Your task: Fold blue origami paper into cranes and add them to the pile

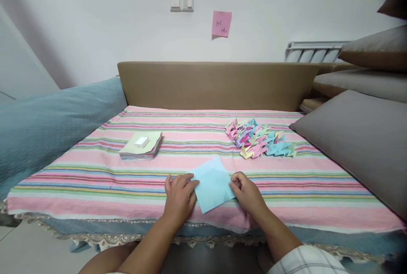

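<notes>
A square sheet of light blue paper [212, 186] is held at a slant just above the striped cloth near the front edge, with faint creases across it. My left hand [179, 193] grips its left corner between thumb and fingers. At the right corner, my right hand [246, 191] pinches the paper between thumb and curled forefinger. Farther back on the right lies a heap of folded paper cranes [257, 139] in pink, blue, yellow, green and purple. A stack of square coloured paper [144, 148], pale yellow on top, sits back left with a small white block [141, 142] on it.
The pink striped cloth [95, 176] covers the seat, with a brown backrest [216, 85] behind. Grey cushions [359, 138] are piled along the right. A blue-covered armrest [60, 125] bounds the left. A pink note [221, 23] and light switches [181, 2] are on the wall.
</notes>
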A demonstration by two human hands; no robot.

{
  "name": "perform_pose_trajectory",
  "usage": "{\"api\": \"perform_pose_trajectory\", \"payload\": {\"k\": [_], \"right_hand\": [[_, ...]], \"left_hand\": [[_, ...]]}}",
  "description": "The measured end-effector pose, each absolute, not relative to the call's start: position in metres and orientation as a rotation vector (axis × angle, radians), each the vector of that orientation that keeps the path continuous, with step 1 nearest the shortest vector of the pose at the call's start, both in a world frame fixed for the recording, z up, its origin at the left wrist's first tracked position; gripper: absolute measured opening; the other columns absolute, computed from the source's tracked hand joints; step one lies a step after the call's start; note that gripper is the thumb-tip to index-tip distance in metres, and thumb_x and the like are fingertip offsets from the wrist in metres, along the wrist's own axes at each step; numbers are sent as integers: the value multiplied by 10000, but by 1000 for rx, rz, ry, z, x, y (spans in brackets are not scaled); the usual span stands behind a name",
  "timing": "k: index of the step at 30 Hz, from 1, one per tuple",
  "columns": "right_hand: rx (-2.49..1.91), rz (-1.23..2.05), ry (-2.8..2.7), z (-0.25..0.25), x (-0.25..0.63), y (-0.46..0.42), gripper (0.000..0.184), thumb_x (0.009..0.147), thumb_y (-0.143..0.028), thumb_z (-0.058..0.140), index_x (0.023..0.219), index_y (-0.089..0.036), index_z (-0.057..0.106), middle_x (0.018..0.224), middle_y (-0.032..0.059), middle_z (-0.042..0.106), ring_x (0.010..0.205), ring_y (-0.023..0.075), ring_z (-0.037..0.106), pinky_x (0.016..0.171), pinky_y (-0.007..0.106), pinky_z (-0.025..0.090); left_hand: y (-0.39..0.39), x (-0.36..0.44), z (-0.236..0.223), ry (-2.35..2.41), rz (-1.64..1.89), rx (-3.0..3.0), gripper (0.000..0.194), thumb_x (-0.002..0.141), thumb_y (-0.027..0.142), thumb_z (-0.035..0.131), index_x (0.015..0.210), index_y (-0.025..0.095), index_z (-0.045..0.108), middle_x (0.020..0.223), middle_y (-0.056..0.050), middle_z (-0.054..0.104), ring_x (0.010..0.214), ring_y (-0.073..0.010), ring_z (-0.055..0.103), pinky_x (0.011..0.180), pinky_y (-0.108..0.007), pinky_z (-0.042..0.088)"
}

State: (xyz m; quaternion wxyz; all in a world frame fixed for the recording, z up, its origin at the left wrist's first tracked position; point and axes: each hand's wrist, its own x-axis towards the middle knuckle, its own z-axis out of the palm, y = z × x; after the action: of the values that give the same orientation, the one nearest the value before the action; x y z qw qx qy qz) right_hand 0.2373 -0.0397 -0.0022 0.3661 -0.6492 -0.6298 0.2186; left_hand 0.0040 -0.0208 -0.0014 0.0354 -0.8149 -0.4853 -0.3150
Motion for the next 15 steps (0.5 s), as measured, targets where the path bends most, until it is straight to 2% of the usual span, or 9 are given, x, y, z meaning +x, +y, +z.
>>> {"api": "perform_pose_trajectory", "payload": {"k": [6,10,15], "right_hand": [[-1650,544,-1581,-3,238,-38,180,752,-297,448,856,-207,563,789,23,626,692,175,570,639,274,428],[-1587,550,-1579,-3,238,-37,229,755,-290,441,863,-202,623,886,48,639,774,185,592,727,299,453],[-1580,549,-1556,-3,237,-37,229,761,-286,441,842,-195,634,906,62,635,823,194,596,770,311,458]], "left_hand": [[-29,9,-5,-1236,-968,-2550,339,680,102,588,946,306,636,1152,-38,613,1030,-246,524,1018,-569,138],[-33,12,-7,-1103,-1025,-2537,230,713,197,632,918,301,635,1133,-29,628,1010,-236,527,1030,-568,117],[-36,17,-11,-993,-1044,-2527,111,796,258,582,888,298,630,1098,-5,649,983,-203,534,1051,-545,83]]}}
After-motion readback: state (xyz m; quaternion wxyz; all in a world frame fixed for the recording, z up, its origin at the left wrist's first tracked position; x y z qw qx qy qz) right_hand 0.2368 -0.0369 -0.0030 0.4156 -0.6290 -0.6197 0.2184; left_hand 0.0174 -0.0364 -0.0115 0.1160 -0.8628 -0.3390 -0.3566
